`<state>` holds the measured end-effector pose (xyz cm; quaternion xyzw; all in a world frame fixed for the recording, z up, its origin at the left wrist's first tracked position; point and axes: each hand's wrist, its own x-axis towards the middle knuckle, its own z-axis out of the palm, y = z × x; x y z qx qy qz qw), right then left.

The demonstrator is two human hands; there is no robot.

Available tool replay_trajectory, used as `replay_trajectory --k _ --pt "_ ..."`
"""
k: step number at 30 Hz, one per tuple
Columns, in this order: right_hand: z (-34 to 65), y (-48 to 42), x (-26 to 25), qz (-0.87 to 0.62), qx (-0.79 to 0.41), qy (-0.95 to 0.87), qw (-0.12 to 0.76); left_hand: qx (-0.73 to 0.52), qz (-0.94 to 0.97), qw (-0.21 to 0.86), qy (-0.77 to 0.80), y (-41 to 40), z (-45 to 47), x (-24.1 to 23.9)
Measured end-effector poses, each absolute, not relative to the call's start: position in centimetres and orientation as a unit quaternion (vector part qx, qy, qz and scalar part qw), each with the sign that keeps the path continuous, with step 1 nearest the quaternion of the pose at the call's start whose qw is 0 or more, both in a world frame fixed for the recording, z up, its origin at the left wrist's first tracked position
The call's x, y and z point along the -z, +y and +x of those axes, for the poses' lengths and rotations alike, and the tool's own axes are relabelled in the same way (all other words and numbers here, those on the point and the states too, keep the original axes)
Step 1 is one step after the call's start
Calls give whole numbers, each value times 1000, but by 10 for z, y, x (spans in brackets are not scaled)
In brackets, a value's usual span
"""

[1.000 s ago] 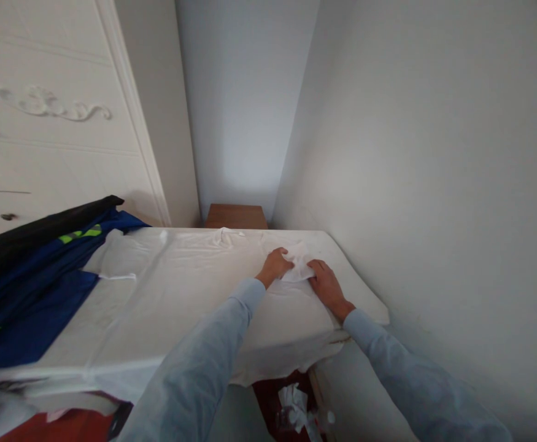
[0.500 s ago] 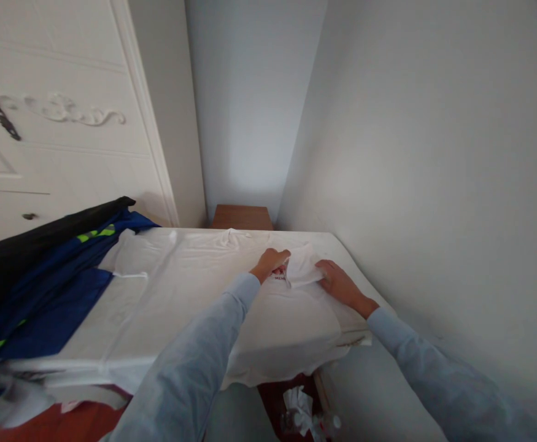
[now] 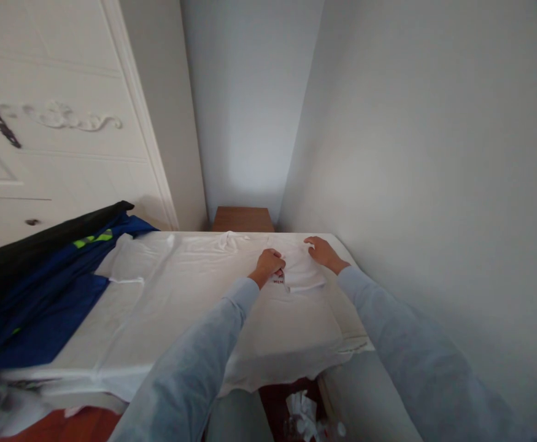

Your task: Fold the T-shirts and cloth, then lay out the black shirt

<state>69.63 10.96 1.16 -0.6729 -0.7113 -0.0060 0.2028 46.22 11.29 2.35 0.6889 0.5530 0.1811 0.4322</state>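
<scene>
A white T-shirt (image 3: 291, 325) lies spread over the white table, its lower edge hanging past the near side. Its sleeve (image 3: 302, 273) is folded inward over the chest, beside a small dark and red print (image 3: 278, 279). My left hand (image 3: 269, 265) is closed, pinching the shirt at the inner edge of that folded sleeve and partly covering the print. Over the sleeve's far right corner is my right hand (image 3: 326, 253), thumb and forefinger apart, with no cloth visibly gripped.
Blue and black clothing (image 3: 75, 276) with yellow-green marks lies at the table's left end. A white wardrobe (image 3: 65, 153) stands behind it, and a wall (image 3: 415, 172) runs along the right. Behind the table is a brown wooden box-like piece (image 3: 243, 219). Crumpled paper (image 3: 302, 408) lies on the floor below.
My right hand has let go of the sleeve's near right part and moved away from me to its far corner. The sleeve now lies flatter. My left hand stays at the print.
</scene>
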Motion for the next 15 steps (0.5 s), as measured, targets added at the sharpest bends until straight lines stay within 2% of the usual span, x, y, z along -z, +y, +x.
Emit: replay_trajectory --k 7,15 --pt "701 125 1 -680 -3 -714 166 -201 743 349 535 107 451 -40" --pt "706 129 5 -668 -1 -722 179 -203 700 334 597 111 462 -31"
